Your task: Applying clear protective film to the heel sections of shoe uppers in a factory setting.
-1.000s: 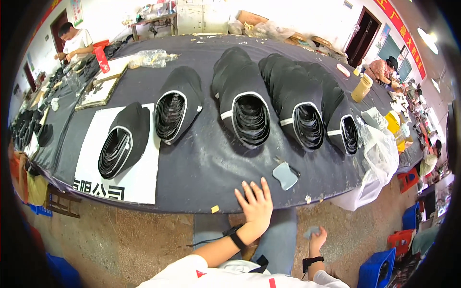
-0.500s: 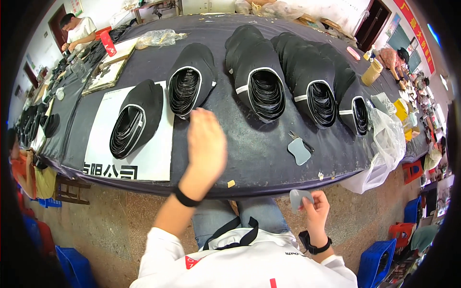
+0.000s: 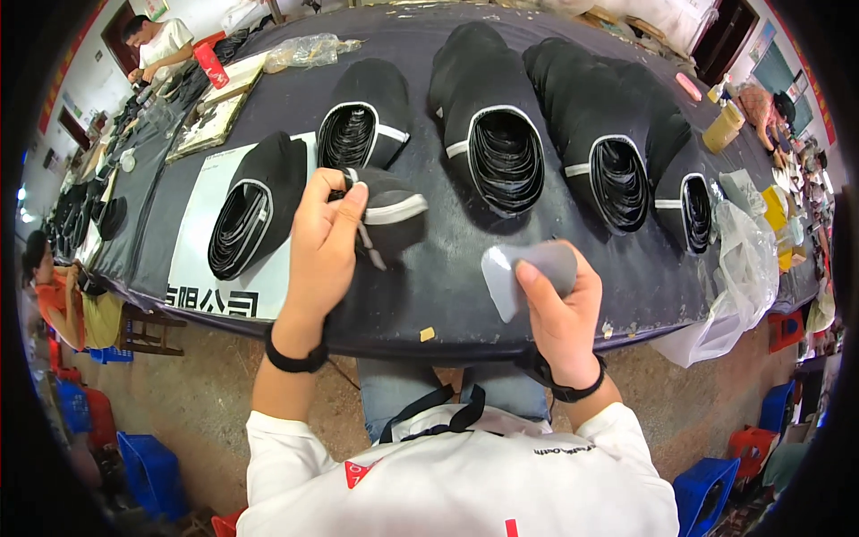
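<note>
My left hand (image 3: 322,237) pinches a black fabric shoe upper (image 3: 394,224) with white edging, lifted over the table and slightly blurred. Between the thumb and fingers of my right hand (image 3: 568,309) is a thin, smooth grey sheet piece (image 3: 503,279) with rounded edges. The two hands are apart, with the upper and the grey piece not touching. Just beyond my left hand lies a nested stack of black shoe uppers (image 3: 367,89). Another such stack (image 3: 288,170) rests on a white printed sheet (image 3: 201,242) to the left.
More stacks of black uppers (image 3: 474,72) stand across the dark-covered table (image 3: 429,295). A clear plastic bag (image 3: 747,286) hangs over the right edge, near a tan bottle (image 3: 723,128). A small yellowish scrap (image 3: 427,335) lies near the front edge. A person (image 3: 165,49) works at the far left.
My left hand has taken an upper from the stack beyond it and drawn it nearer. My right hand has risen over the table with the grey piece, covering where the small cutting tool lay.
</note>
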Available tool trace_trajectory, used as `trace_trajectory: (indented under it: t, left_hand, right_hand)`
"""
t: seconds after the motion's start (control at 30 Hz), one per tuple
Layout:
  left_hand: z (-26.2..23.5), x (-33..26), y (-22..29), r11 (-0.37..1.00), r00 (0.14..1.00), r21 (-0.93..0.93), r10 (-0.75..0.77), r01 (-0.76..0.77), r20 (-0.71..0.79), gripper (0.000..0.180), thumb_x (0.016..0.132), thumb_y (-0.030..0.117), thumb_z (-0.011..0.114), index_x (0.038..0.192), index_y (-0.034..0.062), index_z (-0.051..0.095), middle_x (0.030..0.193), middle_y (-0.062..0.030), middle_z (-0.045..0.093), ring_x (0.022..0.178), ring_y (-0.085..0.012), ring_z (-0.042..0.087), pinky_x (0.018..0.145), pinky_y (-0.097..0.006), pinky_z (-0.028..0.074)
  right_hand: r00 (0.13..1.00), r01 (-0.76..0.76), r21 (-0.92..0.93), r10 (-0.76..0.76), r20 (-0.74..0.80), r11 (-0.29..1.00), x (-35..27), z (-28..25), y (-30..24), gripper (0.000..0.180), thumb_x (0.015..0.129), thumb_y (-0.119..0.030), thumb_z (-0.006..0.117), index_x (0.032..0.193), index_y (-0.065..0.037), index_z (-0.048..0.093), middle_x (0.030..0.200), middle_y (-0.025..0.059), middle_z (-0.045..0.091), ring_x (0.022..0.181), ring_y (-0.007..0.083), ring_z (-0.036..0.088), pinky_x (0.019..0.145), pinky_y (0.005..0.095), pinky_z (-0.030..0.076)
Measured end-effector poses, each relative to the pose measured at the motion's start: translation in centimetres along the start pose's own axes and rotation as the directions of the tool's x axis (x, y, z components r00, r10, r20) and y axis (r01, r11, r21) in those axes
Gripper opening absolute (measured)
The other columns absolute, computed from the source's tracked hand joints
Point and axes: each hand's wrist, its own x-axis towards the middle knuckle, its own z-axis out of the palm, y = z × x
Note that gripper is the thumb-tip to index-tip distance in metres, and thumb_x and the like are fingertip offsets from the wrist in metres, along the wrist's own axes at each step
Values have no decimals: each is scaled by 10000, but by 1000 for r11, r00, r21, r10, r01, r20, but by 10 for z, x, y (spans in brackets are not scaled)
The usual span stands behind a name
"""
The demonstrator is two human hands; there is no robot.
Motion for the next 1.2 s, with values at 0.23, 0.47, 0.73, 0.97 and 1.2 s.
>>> trace_trajectory:
  t: [0.23, 0.47, 0.73, 0.97, 1.2]
  left_hand:
    - [55, -45, 16, 942, 970, -231, -232, 244, 78, 124, 931, 159, 431, 969, 43, 416, 739, -37, 569, 602, -53, 526, 536, -178, 424]
    - [68, -57, 13, 900, 968, -358, -233, 250, 91, 162, 946, 199, 386, 983, 45, 421, 821, -50, 588, 692, -95, 595, 587, -208, 474]
    - [66, -56, 16, 903, 967, -347, -235, 253, 93, 171, 948, 194, 375, 1017, 38, 391, 825, -58, 569, 711, -89, 571, 642, -224, 473]
    - [72, -56, 17, 855, 966, -453, -245, 253, 79, 205, 930, 147, 419, 1076, 23, 346, 829, -89, 600, 665, -49, 520, 581, -184, 416]
    - [64, -58, 16, 954, 970, -175, -231, 242, 81, 259, 875, 44, 505, 1088, 8, 362, 791, -90, 616, 630, -22, 493, 517, -161, 346]
  right_hand:
    - [989, 137, -81, -141, -49, 987, -3, 32, 3, 197, 728, 54, 655, 882, -10, 549, 844, 39, 606, 747, 82, 582, 668, 211, 481]
    - [935, 298, -303, -340, -97, 905, -9, 29, 8, 203, 707, 45, 687, 844, -15, 550, 795, 19, 566, 716, 59, 559, 626, 179, 460]
    - [920, 357, -359, -390, -22, 862, -4, 25, 13, 225, 695, 69, 686, 858, -10, 552, 791, 19, 561, 698, 58, 549, 638, 179, 450]
    - [916, 362, -351, -399, -37, 864, 0, 23, 19, 221, 700, 81, 674, 864, -2, 551, 792, 25, 562, 695, 60, 548, 636, 185, 451]
    - [936, 319, -203, -342, -85, 926, 5, 26, 17, 143, 732, 48, 651, 823, 2, 550, 756, 22, 566, 651, 54, 527, 591, 179, 427]
